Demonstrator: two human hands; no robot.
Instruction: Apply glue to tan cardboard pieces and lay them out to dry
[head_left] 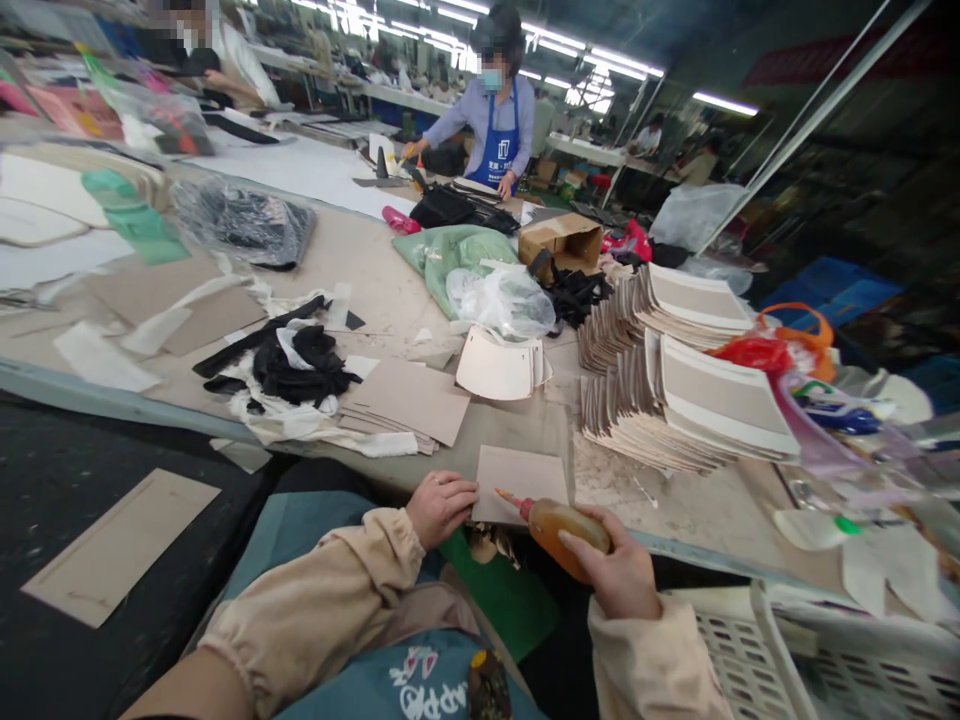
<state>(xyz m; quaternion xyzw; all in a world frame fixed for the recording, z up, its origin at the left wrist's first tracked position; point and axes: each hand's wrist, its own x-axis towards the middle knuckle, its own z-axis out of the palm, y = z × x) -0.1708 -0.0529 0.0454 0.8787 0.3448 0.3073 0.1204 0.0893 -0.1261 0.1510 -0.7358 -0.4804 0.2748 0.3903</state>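
A flat beige panel (523,472) lies at the table's front edge, right before me. My left hand (441,508) rests at its left side, fingers stretched out with the tips on the panel. In my right hand (624,568) is a squeeze bottle (568,535) of amber liquid, tilted so that its red nozzle points left over the panel. Whether the nozzle tip touches the surface I cannot tell. Left of the panel is a stack of similar beige sheets (412,400). Behind it stand several curved white pieces (495,365).
Rows of stacked panels (720,390) stand on the right of the table. Black and white scraps (300,360) lie to the left. A green bag (450,260) and an open cardboard box (562,240) are behind. A co-worker (491,120) stands across. A white basket (757,650) sits lower right.
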